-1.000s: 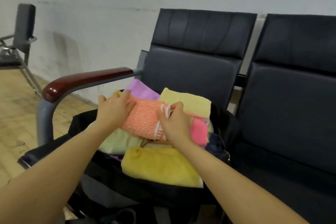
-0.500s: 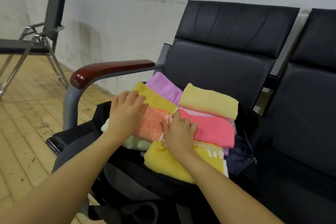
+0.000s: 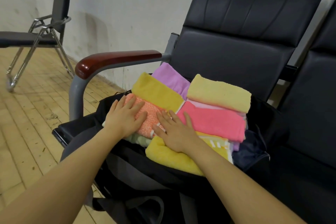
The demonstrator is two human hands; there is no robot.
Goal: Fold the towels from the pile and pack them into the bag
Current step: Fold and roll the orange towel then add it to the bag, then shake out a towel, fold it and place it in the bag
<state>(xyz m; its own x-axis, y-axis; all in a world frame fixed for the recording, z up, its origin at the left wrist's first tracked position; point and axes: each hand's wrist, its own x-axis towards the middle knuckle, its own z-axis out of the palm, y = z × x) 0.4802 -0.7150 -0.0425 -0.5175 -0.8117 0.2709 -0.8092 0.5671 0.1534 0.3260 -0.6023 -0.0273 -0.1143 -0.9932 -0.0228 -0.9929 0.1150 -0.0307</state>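
- Both hands lie flat with straight fingers, left hand [image 3: 125, 116] and right hand [image 3: 175, 131] pressing the orange towel [image 3: 150, 114] down, likely to settle it.
- Bag [image 3: 163, 172] sits on the seat, brimming with folded towels.
- Farther back, pink towel [image 3: 212, 123] and pale yellow towel [image 3: 218, 92] crown the stack.

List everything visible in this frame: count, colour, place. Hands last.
bag: 1, black, open on the near bench seat, stuffed with folded towels
orange towel: 1, orange-and-white speckled, on top at the bag's left, under both hands
pink towel: 1, right of the orange one
yellow towels: 3, one behind the orange towel, one paler at back right, one at the bag's front edge
purple towel: 1, at the back
bench seats: 2, black, against the wall
armrest: 1, dark red wood on grey metal
folding chair: 1, black and chrome, far left
left hand: flat on the orange towel
right hand: flat, across the orange and pink towels
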